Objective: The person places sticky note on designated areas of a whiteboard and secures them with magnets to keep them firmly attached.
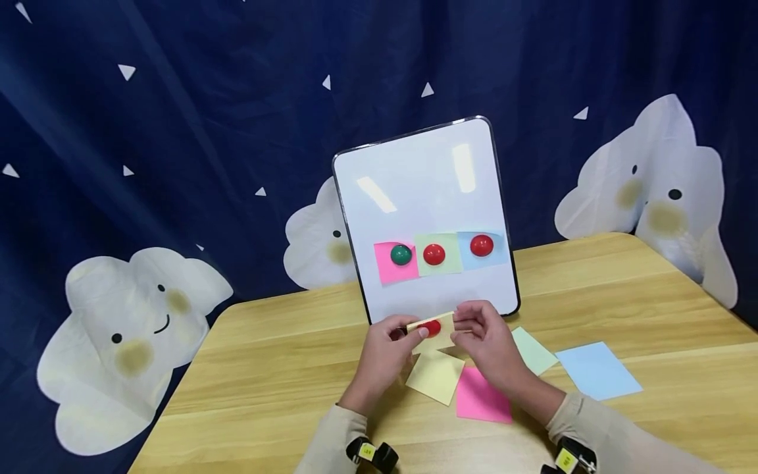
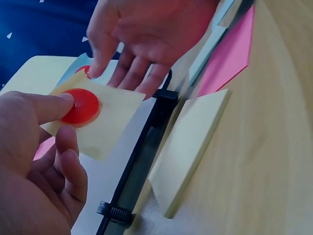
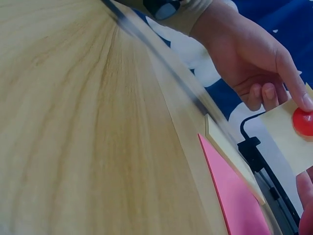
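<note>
Before the lower part of a small whiteboard (image 1: pixel 423 191), both hands are at a pale yellow sticky note (image 2: pixel 115 125). My left hand (image 1: pixel 385 352) pinches its left side, the thumb pressing a round red magnet (image 2: pixel 83 107) against the paper. My right hand (image 1: pixel 488 339) holds the note's right edge with thumb and fingertips; part of that grip is hidden. On the board, a green magnet (image 1: pixel 401 255) sits over a pink note (image 1: pixel 391 272), and red magnets sit over a light green note (image 1: pixel 447 260) and a blue note (image 1: pixel 494 257), side by side.
On the wooden table (image 1: pixel 254 382) lie a yellow pad (image 1: pixel 437 378), a pink pad (image 1: pixel 482 398), a green pad (image 1: pixel 533 350) and a blue pad (image 1: pixel 599 370), near the forearms. Behind the board hangs a dark blue curtain (image 1: pixel 207 118) with cloud prints.
</note>
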`<state>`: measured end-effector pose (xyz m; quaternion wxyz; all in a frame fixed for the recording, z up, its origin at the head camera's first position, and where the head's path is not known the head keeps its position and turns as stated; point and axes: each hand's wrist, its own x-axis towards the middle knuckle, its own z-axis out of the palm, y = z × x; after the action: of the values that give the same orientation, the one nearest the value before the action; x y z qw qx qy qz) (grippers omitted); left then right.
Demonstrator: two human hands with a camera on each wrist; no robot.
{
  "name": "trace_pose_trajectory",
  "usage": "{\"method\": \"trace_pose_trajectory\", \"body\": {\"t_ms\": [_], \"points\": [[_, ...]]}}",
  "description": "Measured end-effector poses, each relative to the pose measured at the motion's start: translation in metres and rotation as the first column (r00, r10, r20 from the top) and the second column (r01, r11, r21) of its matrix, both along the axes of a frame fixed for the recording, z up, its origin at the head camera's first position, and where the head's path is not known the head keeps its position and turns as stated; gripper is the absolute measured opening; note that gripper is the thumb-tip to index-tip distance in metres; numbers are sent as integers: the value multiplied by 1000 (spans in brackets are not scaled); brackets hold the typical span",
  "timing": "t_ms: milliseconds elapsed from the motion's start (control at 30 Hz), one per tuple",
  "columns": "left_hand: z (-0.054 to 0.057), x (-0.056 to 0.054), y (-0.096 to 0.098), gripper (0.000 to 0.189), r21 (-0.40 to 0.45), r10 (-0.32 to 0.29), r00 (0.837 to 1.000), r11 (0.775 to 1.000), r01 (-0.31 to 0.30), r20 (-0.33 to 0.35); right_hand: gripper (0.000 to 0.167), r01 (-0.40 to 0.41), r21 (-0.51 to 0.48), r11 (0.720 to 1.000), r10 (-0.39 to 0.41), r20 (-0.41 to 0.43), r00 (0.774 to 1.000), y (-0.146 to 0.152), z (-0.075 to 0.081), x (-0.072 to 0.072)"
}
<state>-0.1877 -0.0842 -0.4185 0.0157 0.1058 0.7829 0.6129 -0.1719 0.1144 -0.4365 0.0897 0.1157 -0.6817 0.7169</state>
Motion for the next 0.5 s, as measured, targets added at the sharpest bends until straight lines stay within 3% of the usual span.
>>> {"method": "trace_pose_trajectory", "body": {"t_ms": [100, 500], "points": [[1, -3, 0, 16, 8, 11, 1000, 1000, -11, 22, 34, 25, -23, 999, -25, -14, 1000, 0, 0, 0], [4, -14, 4, 15, 4, 73, 997, 997, -73, -25, 29, 65, -10, 998, -65, -13, 998, -1, -3, -2]]}}
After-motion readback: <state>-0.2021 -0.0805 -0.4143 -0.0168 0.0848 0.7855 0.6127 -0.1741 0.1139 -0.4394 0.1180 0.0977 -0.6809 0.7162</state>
